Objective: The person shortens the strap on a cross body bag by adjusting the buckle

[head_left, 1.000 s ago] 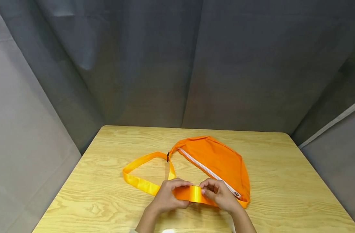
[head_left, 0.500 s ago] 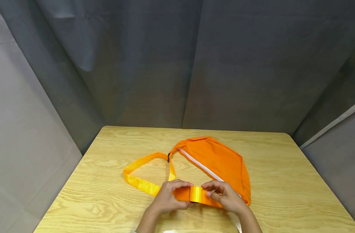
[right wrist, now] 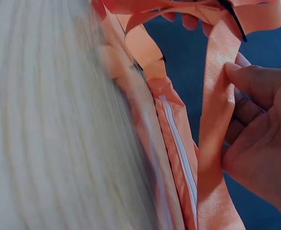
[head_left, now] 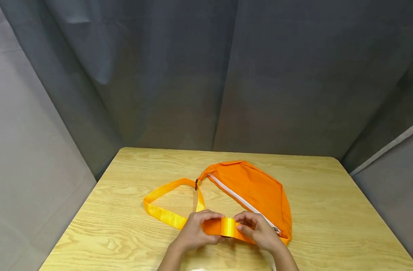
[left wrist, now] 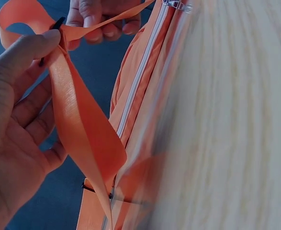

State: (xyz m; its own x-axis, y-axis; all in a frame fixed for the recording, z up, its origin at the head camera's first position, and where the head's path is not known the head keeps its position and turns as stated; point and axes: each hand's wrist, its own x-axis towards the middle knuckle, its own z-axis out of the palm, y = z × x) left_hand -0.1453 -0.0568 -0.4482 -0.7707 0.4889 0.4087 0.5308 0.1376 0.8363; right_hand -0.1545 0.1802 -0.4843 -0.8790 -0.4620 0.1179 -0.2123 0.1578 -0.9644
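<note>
An orange bag [head_left: 260, 188] with a white zipper [head_left: 236, 195] lies on the wooden table. My left hand [head_left: 197, 232] grips the bag's orange strap [head_left: 170, 217] at a black slider [left wrist: 59, 23], its thumb pressed at the slider in the left wrist view. Just to the right, the strap bulges in a short loop. My right hand [head_left: 260, 231] pinches the strap between thumb and fingers, close beside that loop. From there the strap runs on to the bag's lower right corner. In the right wrist view the right thumb [right wrist: 255, 79] lies against the strap's flat face.
A second black slider [head_left: 196, 184] sits on the strap near the bag's upper left end. The strap makes a wide loop on the table [head_left: 118, 226] at the left. Grey curtains [head_left: 159, 75] stand behind the table and at both sides.
My right hand shifted right along the strap, flattening the loop, then came back left, and the loop bulges again. My left hand has stayed at the slider.
</note>
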